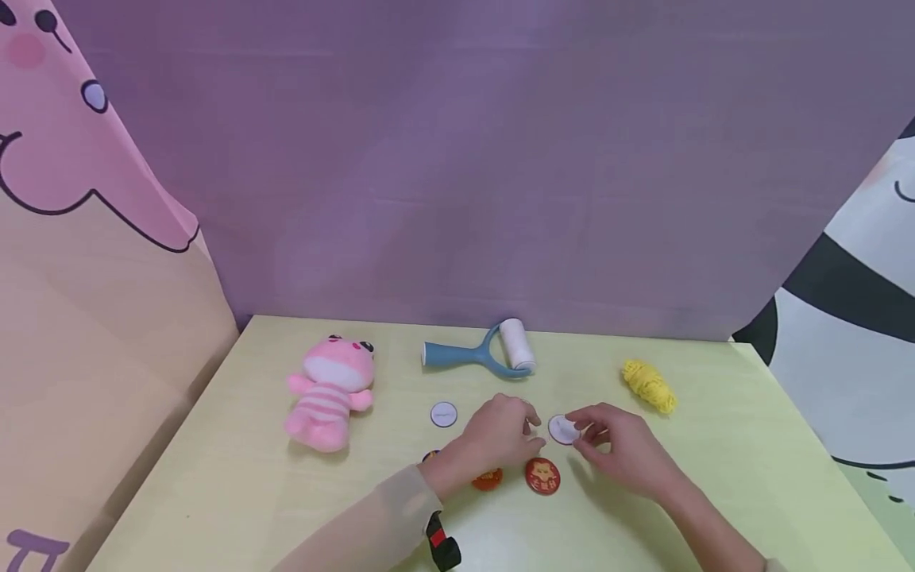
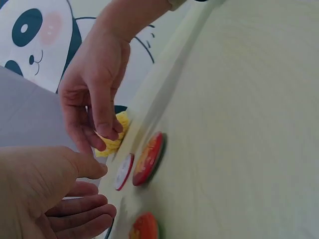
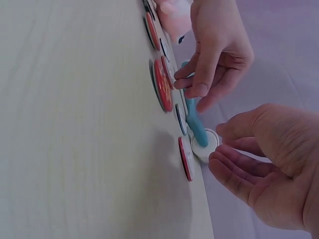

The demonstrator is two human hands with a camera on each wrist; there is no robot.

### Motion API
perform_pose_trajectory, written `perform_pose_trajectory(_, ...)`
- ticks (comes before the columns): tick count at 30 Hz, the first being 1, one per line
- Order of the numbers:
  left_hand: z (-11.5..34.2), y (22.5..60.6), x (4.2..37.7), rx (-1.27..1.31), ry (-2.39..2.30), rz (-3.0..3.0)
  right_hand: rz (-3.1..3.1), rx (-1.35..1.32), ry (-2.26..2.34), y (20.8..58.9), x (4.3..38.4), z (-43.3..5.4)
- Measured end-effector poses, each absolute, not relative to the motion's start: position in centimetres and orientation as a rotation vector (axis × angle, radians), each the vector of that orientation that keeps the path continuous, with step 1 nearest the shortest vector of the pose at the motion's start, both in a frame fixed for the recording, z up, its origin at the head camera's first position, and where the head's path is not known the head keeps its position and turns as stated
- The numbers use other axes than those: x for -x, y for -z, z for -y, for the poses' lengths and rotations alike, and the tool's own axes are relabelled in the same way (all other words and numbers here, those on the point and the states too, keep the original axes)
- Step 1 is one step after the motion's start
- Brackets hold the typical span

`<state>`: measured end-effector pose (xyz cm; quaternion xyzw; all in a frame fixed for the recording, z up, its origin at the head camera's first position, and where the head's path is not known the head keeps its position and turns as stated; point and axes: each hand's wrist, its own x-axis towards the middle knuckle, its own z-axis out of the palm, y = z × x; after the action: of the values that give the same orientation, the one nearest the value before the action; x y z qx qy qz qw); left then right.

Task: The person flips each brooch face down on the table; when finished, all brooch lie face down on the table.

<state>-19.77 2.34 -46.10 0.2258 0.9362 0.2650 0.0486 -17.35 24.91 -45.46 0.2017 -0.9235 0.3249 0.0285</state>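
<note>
My left hand (image 1: 500, 433) hovers over a group of round badges, fingers loosely bent and holding nothing. Across from it, my right hand (image 1: 623, 446) has its thumb and fingertips close to a white badge (image 1: 561, 430) with a red edge (image 3: 186, 158); nothing is between its fingers. A red badge with a yellow figure (image 1: 542, 476) lies between the hands, nearer the front. Partly under the left wrist are an orange-red badge (image 1: 488, 480) and a dark blue one (image 1: 430, 455). Another white badge (image 1: 444, 414) lies left of the left hand.
A pink plush toy (image 1: 331, 393) lies on the left of the table (image 1: 214, 492). At the back is a blue-handled roller (image 1: 457, 354) with a white head. A yellow yarn bundle (image 1: 649, 386) lies right of it. A purple backdrop (image 1: 486, 175) rises behind the table's far edge.
</note>
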Motion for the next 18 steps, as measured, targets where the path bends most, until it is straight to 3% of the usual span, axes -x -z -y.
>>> perform_pose_trajectory(7,-1.0,47.1,18.0,-0.857,-0.723,-2.817,2.879,-0.693,-1.026,45.2,16.1,-24.5)
perform_pose_trajectory(18,-0.3,47.3,16.8,-0.907,-0.642,-2.796,2.945,-0.855,-1.101,46.0,14.3,-24.3)
